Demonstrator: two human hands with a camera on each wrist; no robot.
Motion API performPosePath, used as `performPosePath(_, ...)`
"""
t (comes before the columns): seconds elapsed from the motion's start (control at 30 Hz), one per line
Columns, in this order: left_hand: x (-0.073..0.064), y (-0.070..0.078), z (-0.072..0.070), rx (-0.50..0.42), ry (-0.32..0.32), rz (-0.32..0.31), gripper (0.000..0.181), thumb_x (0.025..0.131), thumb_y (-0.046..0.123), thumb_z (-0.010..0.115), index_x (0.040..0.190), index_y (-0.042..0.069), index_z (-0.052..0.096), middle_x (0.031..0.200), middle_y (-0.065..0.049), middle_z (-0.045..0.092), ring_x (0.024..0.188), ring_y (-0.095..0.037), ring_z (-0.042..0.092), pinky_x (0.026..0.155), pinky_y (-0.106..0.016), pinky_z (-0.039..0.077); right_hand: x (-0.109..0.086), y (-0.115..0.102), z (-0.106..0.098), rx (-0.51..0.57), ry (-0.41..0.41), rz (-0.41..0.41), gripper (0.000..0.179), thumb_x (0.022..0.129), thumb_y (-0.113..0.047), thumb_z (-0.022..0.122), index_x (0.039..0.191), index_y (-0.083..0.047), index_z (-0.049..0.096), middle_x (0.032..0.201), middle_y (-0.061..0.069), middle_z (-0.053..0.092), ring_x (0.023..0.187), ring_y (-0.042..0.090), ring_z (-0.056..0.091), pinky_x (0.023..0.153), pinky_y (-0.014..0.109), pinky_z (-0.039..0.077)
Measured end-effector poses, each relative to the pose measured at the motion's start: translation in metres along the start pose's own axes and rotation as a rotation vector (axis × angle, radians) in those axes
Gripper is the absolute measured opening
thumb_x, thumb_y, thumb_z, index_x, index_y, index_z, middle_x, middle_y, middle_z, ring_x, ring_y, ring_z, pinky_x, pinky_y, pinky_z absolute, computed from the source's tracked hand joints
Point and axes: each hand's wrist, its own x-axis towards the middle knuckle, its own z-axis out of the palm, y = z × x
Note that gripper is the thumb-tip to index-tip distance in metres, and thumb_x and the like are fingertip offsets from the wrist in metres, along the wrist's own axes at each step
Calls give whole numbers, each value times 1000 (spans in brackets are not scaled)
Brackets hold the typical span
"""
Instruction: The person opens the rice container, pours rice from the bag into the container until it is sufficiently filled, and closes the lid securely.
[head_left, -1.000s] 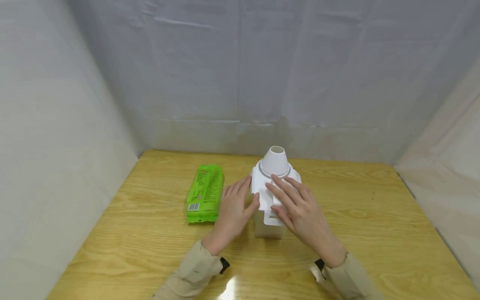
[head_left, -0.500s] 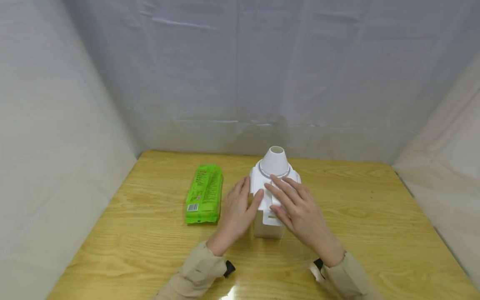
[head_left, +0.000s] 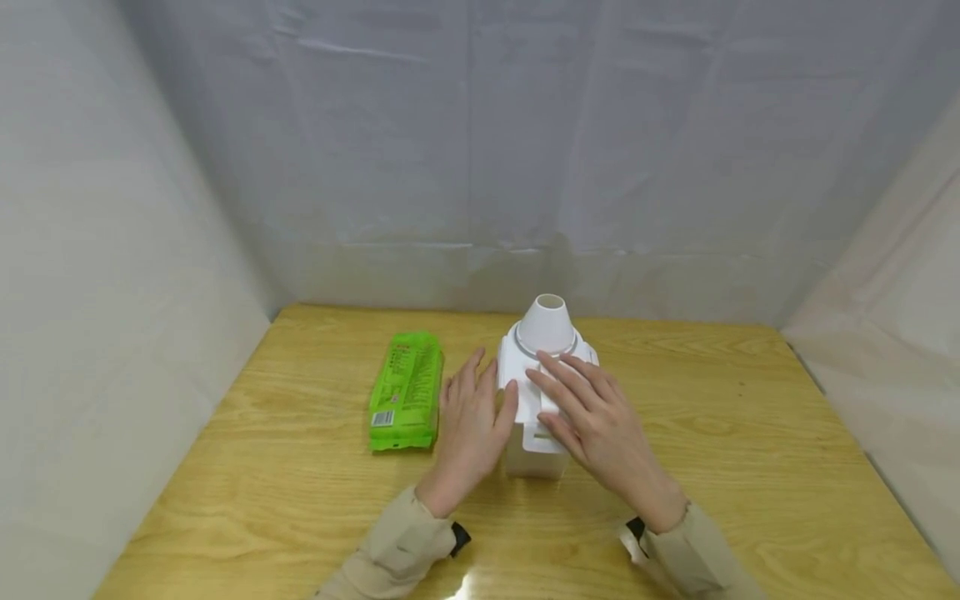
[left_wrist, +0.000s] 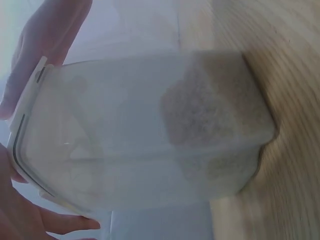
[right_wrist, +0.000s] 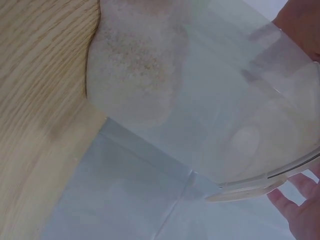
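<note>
A translucent storage container (head_left: 536, 463) stands upright on the table, with pale grains like rice (right_wrist: 132, 62) in its lower part. On top is a white lid (head_left: 517, 367) bearing a cone-shaped spout (head_left: 547, 327). My right hand (head_left: 600, 425) rests on the lid with its fingers spread and nearly straight. At the container's left side is my left hand (head_left: 468, 425), its fingers extended and its thumb by the lid's edge. Whether that thumb touches the lid, I cannot tell. In the left wrist view, fingers of both hands appear around the lid end.
A bright green printed packet (head_left: 407, 392) lies on the wooden table (head_left: 285, 467), just left of my left hand. Pale sheeting (head_left: 480, 167) hangs behind the table and at both sides.
My left hand's fingers have drawn slightly left off the lid's side and spread apart. My right hand keeps its place on the lid. The container looks unmoved.
</note>
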Motion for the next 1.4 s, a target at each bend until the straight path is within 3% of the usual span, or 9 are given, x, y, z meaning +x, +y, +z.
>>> performPosePath(0.2,1,2,-5,109,44,62,55,104,38,43,136,-4,59,154,-23,41,141,-41,39,116,-67,20,-1,0,-2,22,-6,13,53,110,-46,35,143,-12,58,149,10,54,133,33,50,112,46,37)
performPosePath(0.43,5,7,-12,284,81,154,46,102,37,47,111,-1,72,153,-24,42,150,-41,23,117,-72,7,-2,1,-3,37,12,13,53,110,-46,35,141,-12,60,148,10,55,132,33,51,110,45,38)
performPosePath(0.67,8,6,-17,335,-12,158,49,104,38,42,110,-1,70,156,-24,39,153,-42,14,116,-73,2,-2,1,-4,30,12,9,53,109,-46,36,141,-12,60,148,10,55,132,33,52,110,45,39)
performPosePath(0.7,8,6,-18,333,-32,156,50,104,39,41,112,-2,69,155,-24,40,153,-42,15,117,-72,3,-2,1,-4,30,14,7,53,109,-46,36,141,-12,60,148,10,55,132,33,52,110,45,39)
performPosePath(0.8,10,3,-20,316,-91,156,53,105,40,39,121,-4,65,144,-24,51,144,-41,35,118,-66,20,-1,0,-4,34,13,8,53,109,-46,36,141,-12,60,148,10,55,132,32,52,110,45,39)
performPosePath(0.93,12,0,-22,287,-161,146,57,106,41,37,130,-6,59,128,-22,62,123,-38,56,110,-55,40,-1,0,-3,37,10,8,52,109,-46,37,141,-12,60,148,10,55,132,32,52,110,45,40)
performPosePath(1.13,13,-1,-22,298,-174,155,56,105,41,36,129,-4,58,124,-21,64,119,-38,58,108,-55,40,-2,0,-3,42,4,9,52,109,-46,36,141,-12,60,148,10,55,131,32,52,111,44,39)
performPosePath(1.4,16,-2,-24,385,-147,249,43,105,36,37,107,-1,60,106,-17,63,109,-35,59,106,-52,39,-1,1,-2,36,3,1,52,109,-46,36,141,-13,60,149,10,54,132,31,53,110,46,40)
